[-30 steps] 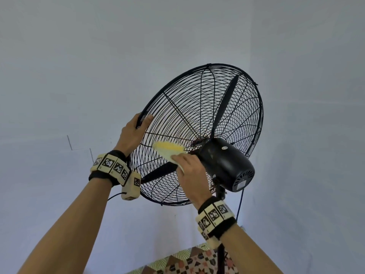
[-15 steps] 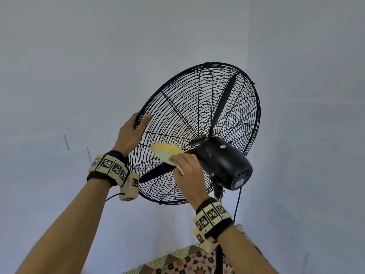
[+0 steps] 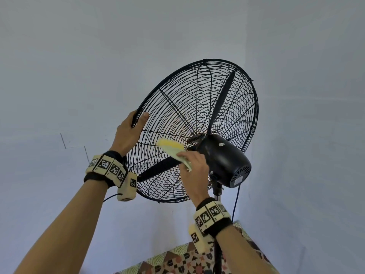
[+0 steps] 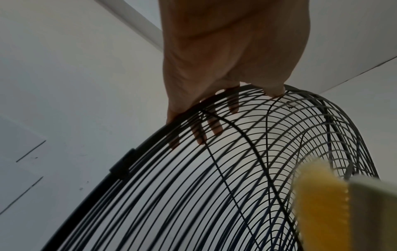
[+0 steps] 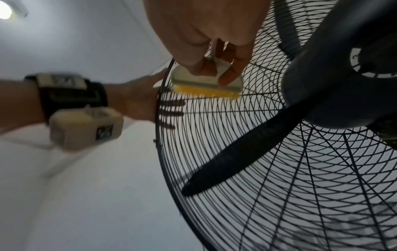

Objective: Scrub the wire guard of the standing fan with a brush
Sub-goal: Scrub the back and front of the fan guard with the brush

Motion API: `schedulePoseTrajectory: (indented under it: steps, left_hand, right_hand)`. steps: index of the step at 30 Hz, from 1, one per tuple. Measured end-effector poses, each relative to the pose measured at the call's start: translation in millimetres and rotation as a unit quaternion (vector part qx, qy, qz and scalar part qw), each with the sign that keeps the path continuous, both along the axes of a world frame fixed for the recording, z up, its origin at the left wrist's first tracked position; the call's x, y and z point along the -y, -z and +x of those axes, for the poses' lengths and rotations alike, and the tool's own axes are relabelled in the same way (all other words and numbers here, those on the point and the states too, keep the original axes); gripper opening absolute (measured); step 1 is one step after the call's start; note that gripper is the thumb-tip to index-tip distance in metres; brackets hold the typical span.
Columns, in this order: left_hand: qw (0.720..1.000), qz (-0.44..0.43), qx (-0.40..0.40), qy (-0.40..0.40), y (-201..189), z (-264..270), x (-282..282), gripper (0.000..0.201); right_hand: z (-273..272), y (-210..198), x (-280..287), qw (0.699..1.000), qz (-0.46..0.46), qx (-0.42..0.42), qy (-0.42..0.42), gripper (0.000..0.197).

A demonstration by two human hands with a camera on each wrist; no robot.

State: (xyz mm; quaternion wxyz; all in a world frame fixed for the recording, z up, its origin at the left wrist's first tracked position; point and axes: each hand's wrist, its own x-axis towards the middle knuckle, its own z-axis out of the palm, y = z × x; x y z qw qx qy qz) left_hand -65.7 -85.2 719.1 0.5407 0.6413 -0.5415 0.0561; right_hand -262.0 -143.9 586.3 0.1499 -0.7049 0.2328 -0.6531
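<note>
Left hand (image 3: 129, 133) at the left edge of the wire guard (image 3: 197, 107): fingers curled over the outer rim (image 4: 133, 152), fingertips poking through to the far side between the wires, thumb lying along the near face. A steadying grip, well apart from the scrubbing spot.

Guard itself: black, thin wire, tilted upward on a standing fan set in the corner of pale walls (image 3: 59, 76). Likely springy and light under pressure, prone to swivel on its neck, so best held at the stiff rim, as now, not by single wires. Narrow black blades (image 3: 223, 99) behind the mesh.

Further right, a scrubbing brush (image 3: 171, 148) with pale plastic back and yellow bristles (image 5: 206, 92), bristles laid against the rear wires just left of the motor housing (image 3: 225, 161). Probably rigid in the body and soft at the bristles; light, easy to steer one-handed.

Right hand (image 3: 194, 171) pinching the brush back, thumb on one side, fingers curled over the other.

Far right and below: pole (image 3: 218, 254), hanging cord (image 3: 235, 204), patterned tiles (image 3: 177, 262).

Against half a second ago: brush barely shifted along the same wires beside the housing, left grip unchanged on the rim, fan sitting slightly lower in the head view.
</note>
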Motion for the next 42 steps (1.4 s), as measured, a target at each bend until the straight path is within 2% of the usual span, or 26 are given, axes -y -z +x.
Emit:
schedulePoseTrajectory:
  steps: [3, 5, 7, 10, 12, 17, 20, 25, 28, 31, 33, 36, 38, 42]
  left_hand:
    - [1.000, -0.009, 0.004, -0.004, 2, -5, -1, 0.057]
    - [1.000, -0.013, 0.003, -0.005, 4, -8, -2, 0.058]
    - [1.000, -0.007, -0.001, -0.003, 6, -7, -3, 0.069]
    - [1.000, 0.002, 0.002, 0.001, 10, -1, -4, 0.095]
    - [1.000, -0.001, 0.012, 0.000, 11, -2, -4, 0.104]
    - [1.000, -0.017, 0.016, -0.002, 10, -8, -1, 0.096]
    - [1.000, -0.015, 0.009, -0.001, 12, -5, -2, 0.095]
    - [1.000, -0.013, 0.002, -0.002, 12, -3, -3, 0.095]
    - [1.000, -0.013, 0.011, -0.001, 11, -4, -1, 0.096]
    - [1.000, -0.016, 0.013, -0.004, 12, -6, -2, 0.098]
    - [1.000, -0.015, 0.007, -0.006, 14, -4, -3, 0.097]
    - [1.000, -0.016, 0.002, -0.008, 14, -3, -4, 0.097]
    - [1.000, -0.013, 0.004, -0.007, 14, -4, -4, 0.096]
    - [1.000, -0.015, 0.011, -0.011, 12, -6, -1, 0.095]
  right_hand:
    - [-11, -24, 14, 0.995, 0.005, 0.085, 0.044, 0.032]
    - [-11, -35, 22, 0.992, 0.008, 0.101, 0.077, 0.032]
    - [-6, -31, 20, 0.994, 0.009, 0.074, 0.076, 0.033]
    - [2, -4, 9, 0.999, -0.013, -0.017, 0.049, 0.034]
    - [-2, 3, 7, 0.999, -0.017, -0.029, 0.033, 0.033]
    - [-16, -25, 21, 0.994, -0.002, 0.094, 0.064, 0.033]
    - [-8, -22, 24, 0.994, 0.010, 0.076, 0.073, 0.033]
    - [-5, 8, 11, 0.999, -0.001, -0.026, 0.041, 0.033]
    - [-18, -9, 21, 0.998, -0.009, 0.041, 0.057, 0.033]
    - [-22, -28, 37, 0.990, 0.027, 0.114, 0.080, 0.032]
    - [-14, -22, 38, 0.991, 0.034, 0.099, 0.078, 0.033]
    - [0, 13, 26, 0.998, 0.029, 0.009, 0.058, 0.034]
    - [-3, 25, 20, 0.999, 0.024, -0.017, 0.038, 0.034]
    - [-17, -1, 32, 0.995, 0.022, 0.083, 0.049, 0.038]
